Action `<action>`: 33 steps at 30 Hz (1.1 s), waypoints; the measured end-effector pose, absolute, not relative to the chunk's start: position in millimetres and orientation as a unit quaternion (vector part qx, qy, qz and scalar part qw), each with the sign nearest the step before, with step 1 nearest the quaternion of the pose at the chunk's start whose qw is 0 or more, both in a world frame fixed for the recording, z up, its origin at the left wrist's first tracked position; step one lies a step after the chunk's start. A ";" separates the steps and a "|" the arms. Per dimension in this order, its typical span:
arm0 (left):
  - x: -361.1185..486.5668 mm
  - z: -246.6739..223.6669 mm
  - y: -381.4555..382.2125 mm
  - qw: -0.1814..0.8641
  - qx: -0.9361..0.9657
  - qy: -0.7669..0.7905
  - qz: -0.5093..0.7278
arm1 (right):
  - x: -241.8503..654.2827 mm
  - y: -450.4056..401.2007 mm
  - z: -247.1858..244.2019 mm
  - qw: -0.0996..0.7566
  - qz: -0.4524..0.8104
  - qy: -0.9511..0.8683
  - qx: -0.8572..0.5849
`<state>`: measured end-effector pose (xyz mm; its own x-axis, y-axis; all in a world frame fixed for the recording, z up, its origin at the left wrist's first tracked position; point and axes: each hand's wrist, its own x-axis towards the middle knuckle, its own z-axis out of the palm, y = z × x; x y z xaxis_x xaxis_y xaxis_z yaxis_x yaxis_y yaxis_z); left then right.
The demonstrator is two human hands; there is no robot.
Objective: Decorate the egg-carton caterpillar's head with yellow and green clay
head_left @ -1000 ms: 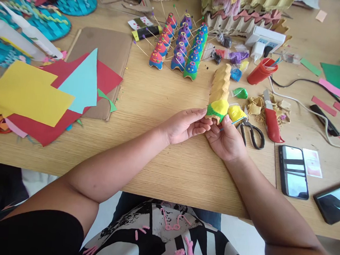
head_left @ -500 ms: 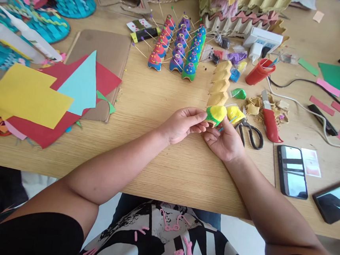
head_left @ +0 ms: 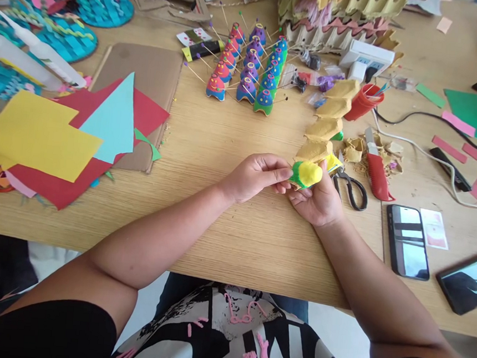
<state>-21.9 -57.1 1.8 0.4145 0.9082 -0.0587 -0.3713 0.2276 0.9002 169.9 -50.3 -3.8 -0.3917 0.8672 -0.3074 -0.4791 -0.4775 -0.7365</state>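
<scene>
Egg-carton strip (head_left: pixel 324 129) now slanting rightward, left fingers (head_left: pixel 278 176) and right fingers (head_left: pixel 326 182) pinching its yellow-green end (head_left: pixel 309 175)

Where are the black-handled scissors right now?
In the head view, the black-handled scissors lie on the table right of centre, between the right hand and the red-handled knife.

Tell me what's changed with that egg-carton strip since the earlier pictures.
The far end of the egg-carton strip has swung to the right, so it now slants and mostly hides the green clay packet. Nothing was let go: the left hand and right hand keep their grip at the painted end. The three painted caterpillars and red cup stayed put.
</scene>
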 end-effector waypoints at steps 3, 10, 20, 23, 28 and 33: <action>-21.8 2.1 -57.1 0.727 0.435 0.313 0.429 | 170.1 -48.2 -3.8 0.427 0.772 -0.304 -0.360; -20.4 1.2 -56.0 0.762 0.383 0.304 0.423 | 166.8 -43.0 -6.4 0.478 0.735 -0.302 -0.375; -21.5 0.5 -55.1 0.790 0.344 0.293 0.415 | 163.9 -43.6 -2.8 0.493 0.746 -0.288 -0.344; -21.3 -0.5 -55.0 0.781 0.350 0.307 0.416 | 163.4 -43.5 -2.2 0.482 0.747 -0.297 -0.348; -21.6 -3.2 -54.6 0.741 0.395 0.323 0.437 | 162.9 -44.1 -0.1 0.474 0.750 -0.301 -0.349; -21.4 -3.8 -55.6 0.725 0.421 0.319 0.442 | 162.6 -44.8 -1.0 0.483 0.752 -0.302 -0.333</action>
